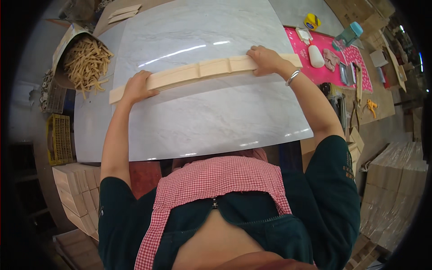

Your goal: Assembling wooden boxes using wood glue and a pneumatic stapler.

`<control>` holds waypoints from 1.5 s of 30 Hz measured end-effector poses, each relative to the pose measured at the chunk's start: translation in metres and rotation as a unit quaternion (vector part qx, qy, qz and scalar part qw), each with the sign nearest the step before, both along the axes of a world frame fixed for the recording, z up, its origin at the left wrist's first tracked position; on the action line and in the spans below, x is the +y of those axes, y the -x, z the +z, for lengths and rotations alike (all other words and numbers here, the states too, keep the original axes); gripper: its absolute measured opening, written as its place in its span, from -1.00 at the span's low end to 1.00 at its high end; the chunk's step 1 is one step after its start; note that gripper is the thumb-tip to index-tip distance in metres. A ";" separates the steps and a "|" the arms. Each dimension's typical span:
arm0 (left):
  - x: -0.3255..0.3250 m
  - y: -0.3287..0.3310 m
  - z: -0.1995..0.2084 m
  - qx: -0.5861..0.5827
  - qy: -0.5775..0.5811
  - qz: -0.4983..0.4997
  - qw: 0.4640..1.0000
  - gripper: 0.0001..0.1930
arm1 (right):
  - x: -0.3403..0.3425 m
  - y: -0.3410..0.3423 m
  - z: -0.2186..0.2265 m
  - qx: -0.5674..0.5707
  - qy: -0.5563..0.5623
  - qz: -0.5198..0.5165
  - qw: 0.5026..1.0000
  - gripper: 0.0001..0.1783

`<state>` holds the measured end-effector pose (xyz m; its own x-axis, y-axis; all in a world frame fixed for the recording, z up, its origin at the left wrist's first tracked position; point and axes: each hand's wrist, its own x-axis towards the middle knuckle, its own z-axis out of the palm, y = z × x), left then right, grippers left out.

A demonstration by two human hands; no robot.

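Observation:
A row of pale, flat wooden slats stretches across the marbled grey tabletop. Seen from the side, the slats look stacked in layers, and a few upright joints divide the row. My left hand grips the row near its left end, fingers over the top and thumb at the near edge. Towards the other end my right hand is closed round it in the same way, a silver bangle on the wrist. Both palms hide parts of the wood.
At the left, an open sack spills small wooden pieces. A pink cloth at the right bears a white bottle, a teal-lidded bottle and a yellow tub. A yellow crate and stacked wood stand below left.

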<state>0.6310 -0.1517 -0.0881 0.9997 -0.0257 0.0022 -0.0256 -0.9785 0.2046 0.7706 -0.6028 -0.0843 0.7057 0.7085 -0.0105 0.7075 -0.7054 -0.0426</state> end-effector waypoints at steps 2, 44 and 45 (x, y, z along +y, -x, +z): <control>0.003 -0.007 0.003 0.045 -0.019 -0.004 0.999 -0.39 | 0.001 -0.004 -0.003 0.039 0.044 -0.029 0.998 -0.46; -0.032 0.179 -0.049 -0.117 0.086 -0.067 0.987 -0.34 | -0.084 0.192 -0.055 -0.015 -0.279 0.008 0.960 -0.40; -0.036 0.166 -0.049 -0.141 0.090 -0.059 0.984 -0.35 | -0.083 0.181 -0.056 -0.031 -0.285 0.004 0.958 -0.41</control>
<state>0.4654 -0.1882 -0.1375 0.9489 -0.1162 0.2934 -0.2178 -0.9140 0.3424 0.5899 -0.6860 -0.1406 0.6865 0.5921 0.4220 0.7269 -0.5740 -0.3770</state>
